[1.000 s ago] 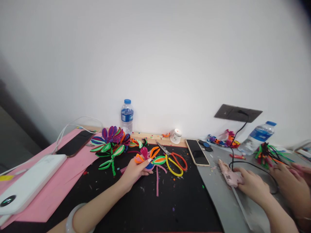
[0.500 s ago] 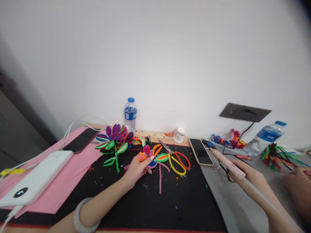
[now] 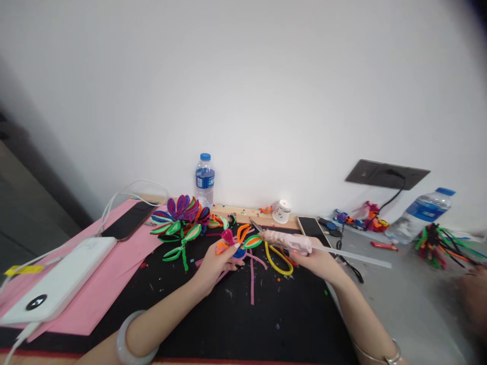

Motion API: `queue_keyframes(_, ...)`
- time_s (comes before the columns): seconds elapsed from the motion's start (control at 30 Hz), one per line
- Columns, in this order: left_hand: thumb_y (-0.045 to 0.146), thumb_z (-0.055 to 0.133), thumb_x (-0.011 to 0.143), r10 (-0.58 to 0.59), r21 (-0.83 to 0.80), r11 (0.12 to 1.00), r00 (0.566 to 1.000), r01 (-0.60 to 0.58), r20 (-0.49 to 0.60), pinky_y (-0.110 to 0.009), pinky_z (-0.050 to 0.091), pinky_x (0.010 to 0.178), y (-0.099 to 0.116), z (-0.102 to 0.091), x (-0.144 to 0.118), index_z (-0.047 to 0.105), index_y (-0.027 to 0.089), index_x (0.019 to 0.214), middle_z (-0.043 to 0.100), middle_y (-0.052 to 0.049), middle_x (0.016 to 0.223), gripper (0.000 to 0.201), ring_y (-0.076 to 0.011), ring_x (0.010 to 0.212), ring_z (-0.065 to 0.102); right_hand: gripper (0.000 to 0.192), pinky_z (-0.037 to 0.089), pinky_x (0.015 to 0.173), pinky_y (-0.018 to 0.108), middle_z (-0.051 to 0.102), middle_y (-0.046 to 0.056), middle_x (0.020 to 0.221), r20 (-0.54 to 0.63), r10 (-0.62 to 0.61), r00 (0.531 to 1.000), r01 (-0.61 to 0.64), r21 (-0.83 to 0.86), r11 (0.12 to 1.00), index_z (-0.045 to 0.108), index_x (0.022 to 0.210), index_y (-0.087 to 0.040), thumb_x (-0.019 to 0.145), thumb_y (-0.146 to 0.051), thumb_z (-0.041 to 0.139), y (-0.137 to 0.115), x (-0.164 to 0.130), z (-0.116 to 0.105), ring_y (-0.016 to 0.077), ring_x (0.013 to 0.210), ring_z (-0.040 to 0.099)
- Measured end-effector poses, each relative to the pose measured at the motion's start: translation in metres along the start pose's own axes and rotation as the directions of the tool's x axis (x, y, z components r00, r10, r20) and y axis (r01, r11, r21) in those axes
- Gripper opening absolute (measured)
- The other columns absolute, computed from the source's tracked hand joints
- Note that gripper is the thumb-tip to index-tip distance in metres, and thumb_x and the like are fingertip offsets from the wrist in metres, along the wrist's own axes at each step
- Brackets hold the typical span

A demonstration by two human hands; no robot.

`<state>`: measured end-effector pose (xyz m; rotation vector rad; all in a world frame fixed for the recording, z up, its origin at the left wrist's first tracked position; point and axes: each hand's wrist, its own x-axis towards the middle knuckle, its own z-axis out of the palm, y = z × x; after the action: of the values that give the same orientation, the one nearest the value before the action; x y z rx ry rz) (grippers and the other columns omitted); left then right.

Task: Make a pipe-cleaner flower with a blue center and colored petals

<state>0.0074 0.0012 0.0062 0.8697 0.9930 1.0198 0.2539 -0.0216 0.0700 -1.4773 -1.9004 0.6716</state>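
Note:
My left hand (image 3: 217, 263) pinches a small pipe cleaner figure (image 3: 239, 251) in pink, orange, blue and green, with pink strands trailing below it. My right hand (image 3: 314, 259) is wrapped round a pale pink hot glue gun (image 3: 287, 242), whose nozzle points left at the green and orange loop of the figure. Whether the tip touches the loop I cannot tell. A clear glue stick (image 3: 355, 255) sticks out of the gun's rear. Behind the gun lie scissors with yellow and red handles (image 3: 277, 261), partly covered by it and my right hand.
Pipe cleaner flowers (image 3: 180, 223) lie left of centre, by an upright water bottle (image 3: 205, 180). A paper cup (image 3: 281, 212) and a phone (image 3: 312, 226) stand and lie farther right. A power bank (image 3: 61, 279) rests on pink paper (image 3: 114, 274). Another person's blurred hand (image 3: 474, 291) is at far right.
My right hand has carried the glue gun left from beside the phone to the pipe cleaner figure, now covering part of the scissors. My left hand has stayed nearly still.

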Motion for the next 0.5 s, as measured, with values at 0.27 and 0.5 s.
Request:
queue_keyframes(0.27,0.03,0.067,0.068,0.0,-0.053,0.999,0.999,0.003,0.048,-0.025,0.053,0.066,-0.002,-0.001,0.0,0.051,0.015,0.09,0.068,-0.01,0.09,0.031,-0.0208,0.081,0.067,0.028,0.049,0.065,0.027,0.067,0.004,0.086,0.144,-0.026,0.989,0.005,0.142,0.99,0.063,0.1,-0.016,0.076,-0.027,0.052,0.014,-0.009,0.037,0.0182,0.072,0.06)
queue_keyframes(0.5,0.027,0.068,0.067,0.001,-0.054,0.999,0.996,0.004,0.089,-0.025,0.051,0.07,-0.003,0.0,0.0,0.049,0.016,0.092,0.066,-0.011,0.096,0.033,-0.0217,0.087,0.065,0.037,0.046,0.085,0.036,0.062,0.005,0.111,0.175,-0.052,0.983,0.007,0.251,0.968,0.058,0.113,-0.018,0.077,-0.027,0.053,0.014,-0.006,0.045,0.0235,0.097,0.059)
